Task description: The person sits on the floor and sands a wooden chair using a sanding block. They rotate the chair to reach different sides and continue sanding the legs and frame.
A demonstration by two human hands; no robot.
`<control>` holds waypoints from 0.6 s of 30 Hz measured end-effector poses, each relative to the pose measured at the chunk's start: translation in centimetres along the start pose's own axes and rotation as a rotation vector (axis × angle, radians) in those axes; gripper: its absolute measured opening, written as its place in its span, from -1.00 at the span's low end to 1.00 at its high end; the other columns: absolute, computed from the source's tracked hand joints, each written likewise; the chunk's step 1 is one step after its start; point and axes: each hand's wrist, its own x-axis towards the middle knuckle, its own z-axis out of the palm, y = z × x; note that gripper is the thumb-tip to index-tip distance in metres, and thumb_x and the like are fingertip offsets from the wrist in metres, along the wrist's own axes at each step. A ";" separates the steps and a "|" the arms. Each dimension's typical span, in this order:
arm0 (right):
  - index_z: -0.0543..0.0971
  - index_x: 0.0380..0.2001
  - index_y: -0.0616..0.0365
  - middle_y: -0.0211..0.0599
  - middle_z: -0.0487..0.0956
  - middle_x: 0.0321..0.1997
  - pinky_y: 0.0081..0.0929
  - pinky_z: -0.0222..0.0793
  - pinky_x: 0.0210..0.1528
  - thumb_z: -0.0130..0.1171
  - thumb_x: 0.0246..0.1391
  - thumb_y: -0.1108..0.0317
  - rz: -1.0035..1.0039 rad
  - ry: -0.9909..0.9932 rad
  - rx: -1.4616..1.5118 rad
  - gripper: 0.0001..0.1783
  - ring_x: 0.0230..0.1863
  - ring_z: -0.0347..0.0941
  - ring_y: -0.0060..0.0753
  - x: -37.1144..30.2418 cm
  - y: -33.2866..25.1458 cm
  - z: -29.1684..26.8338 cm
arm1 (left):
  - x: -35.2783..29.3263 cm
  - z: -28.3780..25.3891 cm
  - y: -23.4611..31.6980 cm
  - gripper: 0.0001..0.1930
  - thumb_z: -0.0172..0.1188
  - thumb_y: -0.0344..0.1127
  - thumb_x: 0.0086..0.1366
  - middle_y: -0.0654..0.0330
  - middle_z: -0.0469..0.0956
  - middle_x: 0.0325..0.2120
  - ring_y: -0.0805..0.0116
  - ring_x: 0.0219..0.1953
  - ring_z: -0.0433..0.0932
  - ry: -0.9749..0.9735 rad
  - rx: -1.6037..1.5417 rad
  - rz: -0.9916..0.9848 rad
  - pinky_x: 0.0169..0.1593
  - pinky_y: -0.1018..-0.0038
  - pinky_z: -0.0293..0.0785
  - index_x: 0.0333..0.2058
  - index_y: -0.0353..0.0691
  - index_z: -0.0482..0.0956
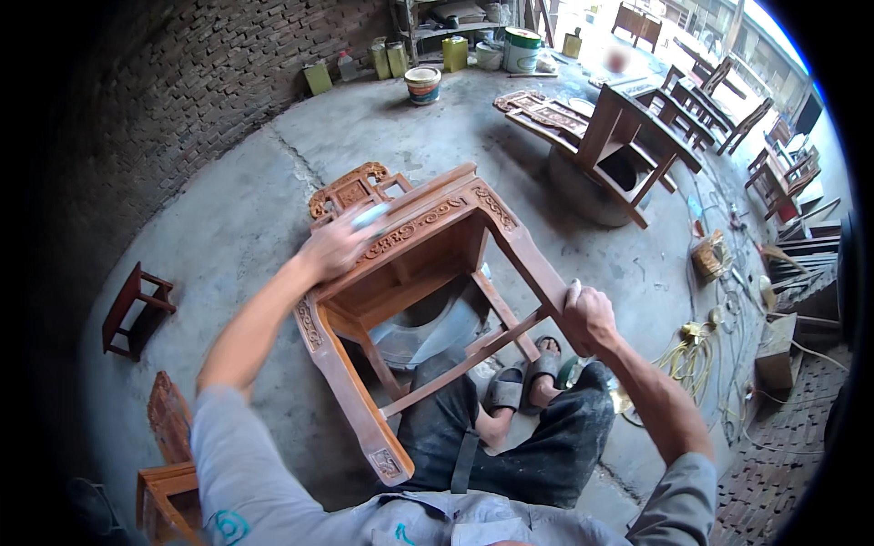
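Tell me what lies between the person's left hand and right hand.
In the head view, part of a carved, reddish-brown wooden furniture frame lies between the left hand and right hand.

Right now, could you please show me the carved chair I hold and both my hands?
Carved chair point(422, 222), head view: its carved rail.
Left hand point(335, 248), head view: its back.
Right hand point(588, 315), head view: its back.

1 squat bucket stands on the floor near 2 adjoining yellowish tins.
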 end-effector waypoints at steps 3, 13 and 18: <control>0.59 -0.43 0.35 0.25 0.62 -0.36 0.12 0.50 -0.15 -0.26 0.37 0.21 -0.098 0.022 -0.061 -0.48 -0.30 0.57 0.37 0.0 0.4 -0.1 | 8.2 4.0 -1.1 -0.54 0.08 -0.33 0.38 -0.16 0.44 0.20 -0.18 0.22 0.42 -0.171 -0.041 -0.108 0.29 0.16 0.44 0.25 -0.16 0.44; 0.61 -0.50 0.37 0.30 0.61 -0.42 0.13 0.49 -0.11 -0.28 0.39 0.18 0.098 -0.043 0.017 -0.40 -0.30 0.57 0.38 -0.8 -0.8 -1.7 | 0.3 -1.4 0.3 -0.55 0.08 -0.43 0.33 0.03 0.34 0.33 -0.06 0.35 0.33 -0.005 -0.023 0.082 0.42 0.10 0.29 0.20 -0.19 0.49; 0.64 -0.44 0.31 0.30 0.61 -0.37 0.14 0.48 -0.09 -0.28 0.39 0.15 0.037 -0.004 0.037 -0.42 -0.27 0.56 0.42 -0.5 -0.4 0.0 | 17.4 6.4 1.7 -0.55 0.06 -0.35 0.36 -0.15 0.41 0.25 -0.15 0.31 0.35 -0.166 -0.062 -0.146 0.37 0.16 0.33 0.22 -0.14 0.48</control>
